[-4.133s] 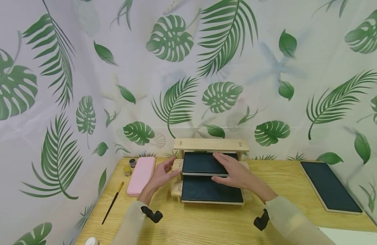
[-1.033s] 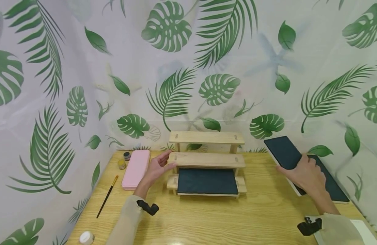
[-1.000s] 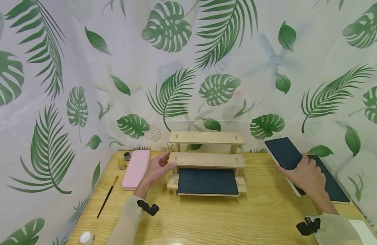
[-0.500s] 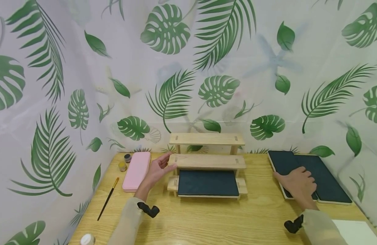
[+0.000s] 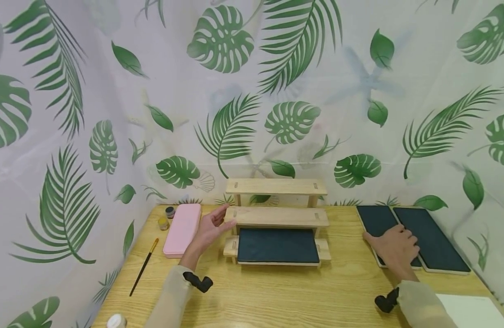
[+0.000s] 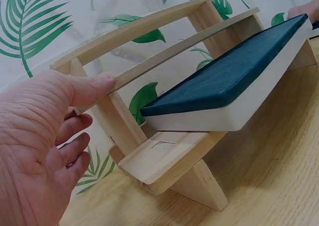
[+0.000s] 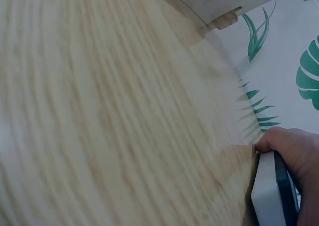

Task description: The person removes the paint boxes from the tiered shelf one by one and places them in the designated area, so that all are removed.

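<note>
Head view; slab beneath right grip

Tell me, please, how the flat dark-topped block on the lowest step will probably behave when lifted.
The dark-topped block is probably stiff: its edges look straight, without sagging. Being flat and rectangular, it seems unlikely to roll. Its front side overhangs the lowest step, so pressing there might tip it.

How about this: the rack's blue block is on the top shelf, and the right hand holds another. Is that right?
No: the head view shows the blue block on the bottom shelf of the rack, not the top. The right hand holds another block.
</note>
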{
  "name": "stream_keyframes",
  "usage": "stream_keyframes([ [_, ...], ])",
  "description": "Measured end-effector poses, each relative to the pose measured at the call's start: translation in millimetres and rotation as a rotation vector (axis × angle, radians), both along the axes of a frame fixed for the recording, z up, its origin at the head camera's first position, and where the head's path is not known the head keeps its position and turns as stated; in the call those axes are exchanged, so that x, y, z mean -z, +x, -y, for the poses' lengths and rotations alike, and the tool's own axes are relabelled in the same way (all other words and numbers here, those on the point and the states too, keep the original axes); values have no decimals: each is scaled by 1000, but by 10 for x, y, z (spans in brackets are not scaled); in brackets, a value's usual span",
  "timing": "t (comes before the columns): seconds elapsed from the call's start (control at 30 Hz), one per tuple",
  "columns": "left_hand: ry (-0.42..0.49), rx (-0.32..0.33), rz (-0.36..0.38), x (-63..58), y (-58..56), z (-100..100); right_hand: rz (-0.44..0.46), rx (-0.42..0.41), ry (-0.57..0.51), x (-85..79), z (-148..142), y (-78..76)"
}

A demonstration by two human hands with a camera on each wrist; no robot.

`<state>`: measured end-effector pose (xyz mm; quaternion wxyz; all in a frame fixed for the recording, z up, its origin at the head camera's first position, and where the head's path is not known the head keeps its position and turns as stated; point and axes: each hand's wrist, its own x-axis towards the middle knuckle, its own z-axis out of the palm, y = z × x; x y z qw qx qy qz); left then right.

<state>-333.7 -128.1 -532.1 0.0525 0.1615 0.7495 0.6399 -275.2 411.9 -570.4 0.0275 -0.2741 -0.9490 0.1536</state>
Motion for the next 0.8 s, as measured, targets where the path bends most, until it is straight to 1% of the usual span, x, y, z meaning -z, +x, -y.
stream_keyframes([
  [0.23, 10, 10, -1, 6, 15, 0, 3, 11, -11, 18, 5, 28],
  [0.33, 24, 11, -8, 3, 28, 4, -15, 2, -20, 26, 16, 43],
  [0.47, 20, 6, 0, 11, 38, 8, -58, -22, 2, 33, 54, 68],
  [0.57, 7, 5, 13, 13, 44, 11, -135, -68, 26, 19, 96, 90],
  [0.7, 4, -2, 13, -2, 50, 13, -248, -168, 37, -41, 161, 114],
  [0.8, 13, -12, 12, 0, 47, 9, -277, -244, 16, -107, 215, 136],
])
